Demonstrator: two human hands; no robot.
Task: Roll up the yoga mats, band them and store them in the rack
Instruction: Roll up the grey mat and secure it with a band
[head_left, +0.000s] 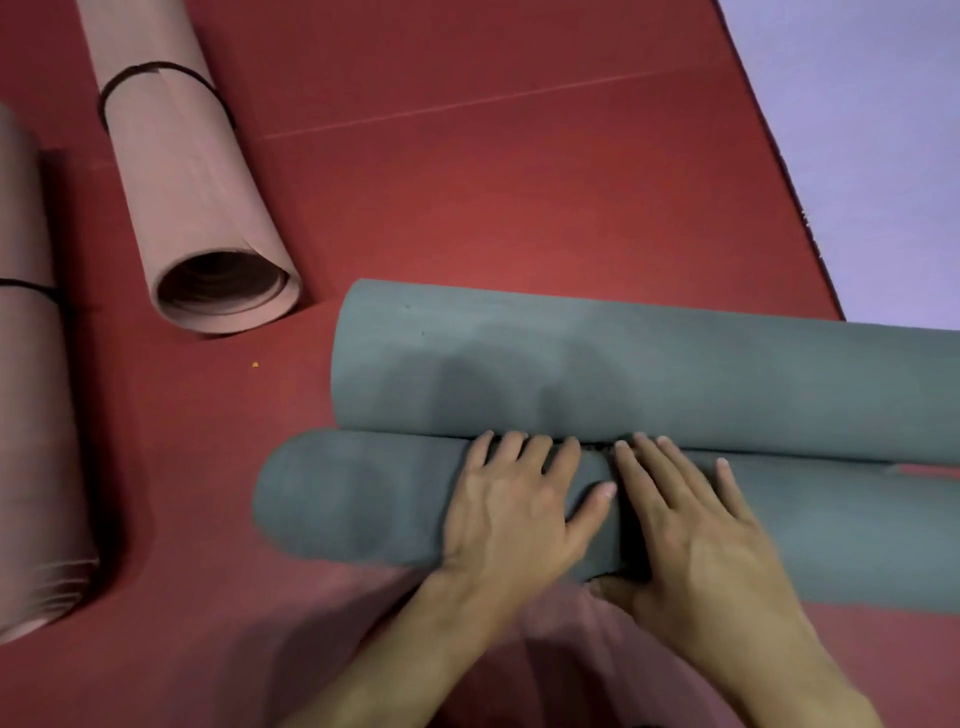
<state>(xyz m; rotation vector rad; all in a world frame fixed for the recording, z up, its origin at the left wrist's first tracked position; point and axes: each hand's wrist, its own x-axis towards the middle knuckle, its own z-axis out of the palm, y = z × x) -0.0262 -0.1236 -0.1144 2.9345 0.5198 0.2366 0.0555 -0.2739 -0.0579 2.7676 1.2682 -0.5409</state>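
Partly rolled grey mat (649, 384), laid on the red floor (493, 182). Its rolled portion (353, 504) is pressed by the left hand (511, 512) and right hand (691, 530), fingers spread flat, side by side. A banded pink mat (187, 171) and a second pink mat (31, 389) are laid at left.

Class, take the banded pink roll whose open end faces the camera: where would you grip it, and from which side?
Probably mid-length on the pink roll, between its black band and open end, reaching from above: it lies flat on the red floor, sides clear for wrapping fingers.
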